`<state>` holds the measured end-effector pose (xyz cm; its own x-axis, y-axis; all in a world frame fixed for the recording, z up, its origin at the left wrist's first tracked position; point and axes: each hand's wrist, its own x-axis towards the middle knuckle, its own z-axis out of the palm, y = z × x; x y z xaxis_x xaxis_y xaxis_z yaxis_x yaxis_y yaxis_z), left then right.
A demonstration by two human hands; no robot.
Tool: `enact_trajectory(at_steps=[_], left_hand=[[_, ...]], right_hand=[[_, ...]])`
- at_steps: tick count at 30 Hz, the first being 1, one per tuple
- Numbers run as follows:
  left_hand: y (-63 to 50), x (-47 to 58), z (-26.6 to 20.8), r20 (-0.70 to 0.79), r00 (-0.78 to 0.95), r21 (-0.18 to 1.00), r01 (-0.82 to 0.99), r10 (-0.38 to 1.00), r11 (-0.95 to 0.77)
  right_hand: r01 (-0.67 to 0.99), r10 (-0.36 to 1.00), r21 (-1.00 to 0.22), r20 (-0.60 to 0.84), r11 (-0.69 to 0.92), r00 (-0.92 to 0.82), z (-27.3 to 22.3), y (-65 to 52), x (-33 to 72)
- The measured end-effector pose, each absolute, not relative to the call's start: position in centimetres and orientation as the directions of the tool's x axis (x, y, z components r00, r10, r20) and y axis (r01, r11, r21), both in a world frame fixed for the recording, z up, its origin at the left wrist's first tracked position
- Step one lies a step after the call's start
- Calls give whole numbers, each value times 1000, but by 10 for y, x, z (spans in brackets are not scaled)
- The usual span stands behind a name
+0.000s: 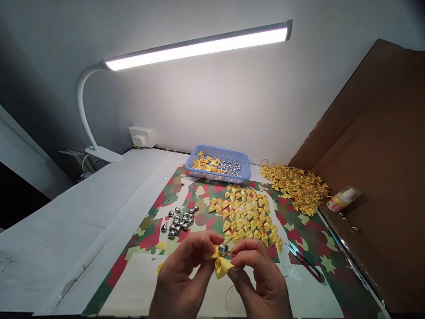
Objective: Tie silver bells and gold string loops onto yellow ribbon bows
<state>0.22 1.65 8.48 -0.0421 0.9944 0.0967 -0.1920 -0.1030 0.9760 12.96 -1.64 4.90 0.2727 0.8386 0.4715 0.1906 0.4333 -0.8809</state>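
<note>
Between my hands is a yellow ribbon bow (223, 267) with a round silver bell (223, 250) against its upper middle. My left hand (186, 274) pinches the left side of the bow between thumb and fingers. On the other side, my right hand (259, 277) has thumb and fingers closed at the bow's right loop, close beside the bell. A thin pale cord (227, 297) hangs below the bow. Just beyond my hands lie loose silver bells (179, 223) on the left and rows of yellow bows (247, 215) on the right.
A blue basket (217, 178) holds more bows and bells at the back. Gold cord loops (295, 184) are heaped at right, near a small bottle (343, 199) and a cardboard panel (375, 177). Red-handled scissors (307, 264) lie right of my hands. A lit lamp (199, 48) spans overhead.
</note>
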Motion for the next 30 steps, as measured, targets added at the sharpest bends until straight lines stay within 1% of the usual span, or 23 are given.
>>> enact_trajectory(at_steps=[2,5,6,8,10,11,14,16,17,18,19,21,23,25,27,30], left_hand=[[16,0,82,200,-68,967,-143,977,-208],[18,-4,77,318,-33,943,-93,948,-319],[19,-5,75,351,-17,933,-82,936,-351],[20,-7,73,408,2,911,-64,913,-407],[22,-9,72,454,21,891,-27,891,-454],[22,-10,73,473,47,880,7,880,-474],[20,-13,76,532,106,838,77,840,-540],[18,-14,78,540,91,838,34,837,-544],[18,-15,79,533,79,846,-22,842,-533],[18,-16,80,529,82,848,-86,844,-523],[19,-18,81,552,107,832,-141,827,-537],[23,-20,86,673,167,739,-197,721,-644],[29,-22,92,806,216,586,-155,551,-795],[34,-23,98,856,253,485,-91,451,-870],[35,-25,101,859,288,454,-45,423,-890],[32,-29,99,816,379,482,-29,436,-876]], right_hand=[[100,861,-900,434,423,265,48,-16,129],[-90,907,-920,355,382,225,45,-17,130],[-129,917,-921,335,367,216,43,-17,130],[-151,923,-921,325,358,206,40,-17,131],[-107,908,-913,368,393,199,38,-18,131],[-58,894,-905,405,422,192,38,-19,131],[191,822,-836,544,515,166,41,-23,128],[353,766,-753,629,555,138,45,-26,126],[397,741,-719,659,570,131,48,-28,126],[406,727,-705,674,581,131,51,-30,128],[380,727,-712,674,590,135,55,-31,131],[299,739,-735,662,608,124,62,-31,142],[266,740,-719,672,642,27,70,-29,155],[274,726,-681,680,679,-108,78,-26,166],[261,730,-683,655,682,-194,83,-23,171],[240,742,-703,645,669,-180,84,-21,168]])
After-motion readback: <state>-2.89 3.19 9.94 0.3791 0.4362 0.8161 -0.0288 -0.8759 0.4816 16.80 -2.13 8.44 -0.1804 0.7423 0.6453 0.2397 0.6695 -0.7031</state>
